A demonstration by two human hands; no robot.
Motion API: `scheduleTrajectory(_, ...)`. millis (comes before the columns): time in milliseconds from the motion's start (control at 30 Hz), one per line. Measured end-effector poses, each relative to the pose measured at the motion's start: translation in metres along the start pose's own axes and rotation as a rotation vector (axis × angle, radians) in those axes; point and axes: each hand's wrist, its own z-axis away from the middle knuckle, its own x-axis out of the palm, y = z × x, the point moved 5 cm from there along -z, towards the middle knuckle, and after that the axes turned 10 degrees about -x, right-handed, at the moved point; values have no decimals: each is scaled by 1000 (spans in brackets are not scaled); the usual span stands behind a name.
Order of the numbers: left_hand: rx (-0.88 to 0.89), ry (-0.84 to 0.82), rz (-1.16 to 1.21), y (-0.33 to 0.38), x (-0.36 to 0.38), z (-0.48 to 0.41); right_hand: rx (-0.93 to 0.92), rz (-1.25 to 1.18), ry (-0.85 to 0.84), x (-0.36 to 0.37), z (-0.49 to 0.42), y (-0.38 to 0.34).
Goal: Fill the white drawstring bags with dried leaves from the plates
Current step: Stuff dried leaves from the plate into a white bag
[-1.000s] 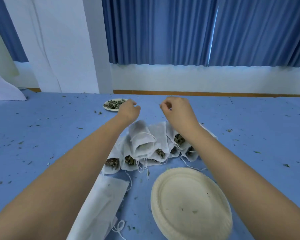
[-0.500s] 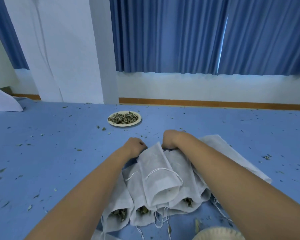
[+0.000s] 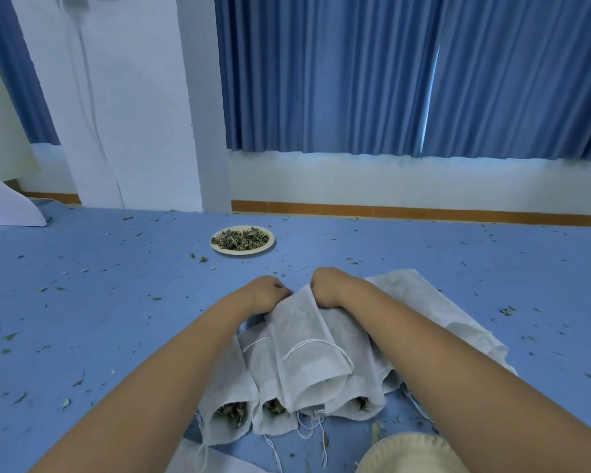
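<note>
Several white drawstring bags [image 3: 280,380] lie in a fan on the blue floor, mouths toward me, dried leaves showing in some. The top bag [image 3: 304,339] lies across the pile. My left hand [image 3: 267,293] and my right hand [image 3: 328,288] grip its far end, fingers curled over the cloth. A paper plate heaped with dried leaves [image 3: 242,240] sits further away on the floor. An empty paper plate [image 3: 410,454] shows at the bottom edge.
More flat white bags [image 3: 434,312] lie under my right forearm. Leaf crumbs are scattered over the blue floor [image 3: 82,302]. A white pillar [image 3: 133,114] and blue curtains [image 3: 389,80] stand at the back; a white sheet [image 3: 4,206] lies far left.
My hands came down from above the pile onto the far end of the top bag. The camera tilted up, so the empty plate slid toward the bottom edge.
</note>
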Motion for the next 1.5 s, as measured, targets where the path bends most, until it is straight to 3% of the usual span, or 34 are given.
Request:
scheduleTrajectory(67, -53, 37, 196, -7, -7, -7, 5, 25, -34, 0, 1, -3)
scheduleTrajectory(167, -241, 40, 692, -26, -15, -21, 11, 104, -98, -1, 0, -6)
scheduleTrajectory(267, -298, 20, 1045, -37, -20, -40, 15, 175, -149, -3, -6, -9)
scheduleTrajectory(433, -365, 75, 1334, -43, -31, -69, 56, 260, -191, -9, -23, -9)
scheduleTrajectory(600, -421, 138, 1380, -42, -36, -87, 55, 415, -225, -7, -37, -13)
scheduleTrajectory(933, -487, 189, 1477, -44, -45, -111, 32, 403, -186, -4, -42, -10)
scheduleTrajectory(1133, -503, 281, 1311, -49, -49, -138, 53, 288, -160, -8, -43, 1)
scheduleTrajectory(1367, -502, 210, 1356, -45, -45, -100, 31, 282, -100, -3, -18, -5)
scheduleTrajectory(1500, -401, 139, 1423, -41, -45, -102, 22, 286, -105, 0, -18, -4)
